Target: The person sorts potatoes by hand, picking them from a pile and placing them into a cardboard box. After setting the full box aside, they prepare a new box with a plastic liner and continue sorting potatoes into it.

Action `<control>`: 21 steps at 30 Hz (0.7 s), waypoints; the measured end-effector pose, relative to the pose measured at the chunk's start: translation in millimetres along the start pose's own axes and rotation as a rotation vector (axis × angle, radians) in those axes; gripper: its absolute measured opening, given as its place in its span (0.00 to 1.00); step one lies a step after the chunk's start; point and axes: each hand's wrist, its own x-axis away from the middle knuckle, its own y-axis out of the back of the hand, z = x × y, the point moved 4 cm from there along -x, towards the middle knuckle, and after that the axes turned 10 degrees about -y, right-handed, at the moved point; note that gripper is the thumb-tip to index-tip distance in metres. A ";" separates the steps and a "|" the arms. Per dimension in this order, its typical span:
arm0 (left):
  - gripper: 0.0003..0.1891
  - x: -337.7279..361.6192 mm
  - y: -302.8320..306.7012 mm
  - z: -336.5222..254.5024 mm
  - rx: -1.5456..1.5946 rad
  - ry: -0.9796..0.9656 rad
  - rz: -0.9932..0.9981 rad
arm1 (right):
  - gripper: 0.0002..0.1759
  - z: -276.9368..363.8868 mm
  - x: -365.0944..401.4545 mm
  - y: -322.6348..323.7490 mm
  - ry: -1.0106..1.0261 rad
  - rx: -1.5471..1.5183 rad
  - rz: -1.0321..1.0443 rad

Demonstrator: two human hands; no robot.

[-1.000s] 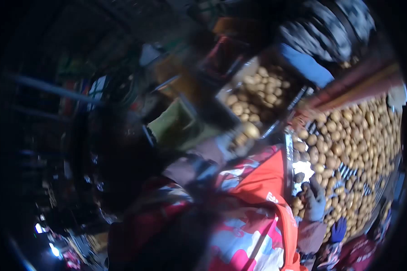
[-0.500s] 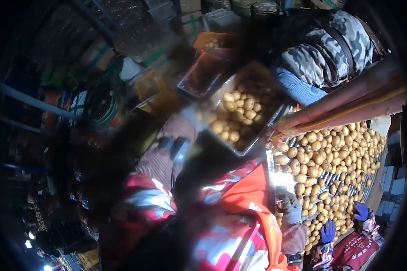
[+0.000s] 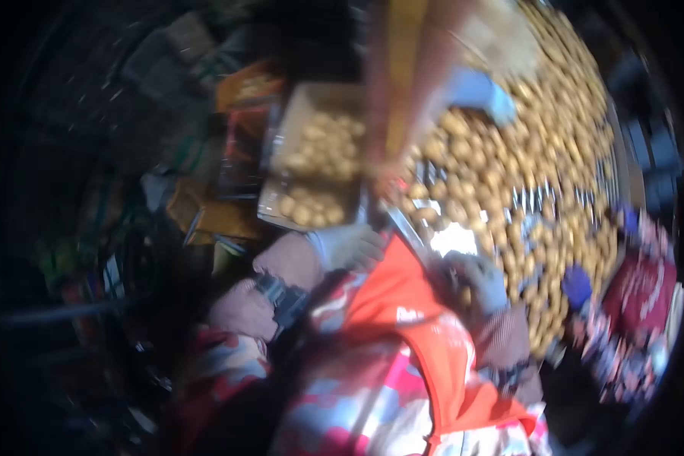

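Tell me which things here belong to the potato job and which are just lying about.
In the job: left hand, tray of potatoes beside it, right hand, loose potatoes by it.
Lying about: orange crate, co-worker's blue glove, blurred clutter at left.

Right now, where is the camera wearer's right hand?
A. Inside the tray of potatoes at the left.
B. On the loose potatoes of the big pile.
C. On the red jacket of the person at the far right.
B: the gloved right hand lies at the near edge of the loose potatoes; the tray is over by the left hand.
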 end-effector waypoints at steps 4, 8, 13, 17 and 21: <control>0.16 -34.7 -139.3 19.3 0.448 -0.021 0.136 | 0.25 -10.2 -9.2 8.8 0.259 0.382 0.025; 0.21 -57.1 -184.7 -3.3 0.444 -0.154 0.032 | 0.29 -30.0 12.2 73.0 0.202 0.204 -0.342; 0.24 -54.1 -218.3 -18.7 0.532 -0.205 0.191 | 0.34 -99.3 26.9 123.3 0.626 1.451 -0.632; 0.24 -53.7 -231.1 -14.9 0.547 -0.221 0.318 | 0.36 -106.0 26.3 125.6 0.586 1.411 -0.657; 0.20 -53.7 -225.1 0.5 0.269 -0.263 0.419 | 0.32 -113.6 31.5 150.4 0.655 1.376 -0.710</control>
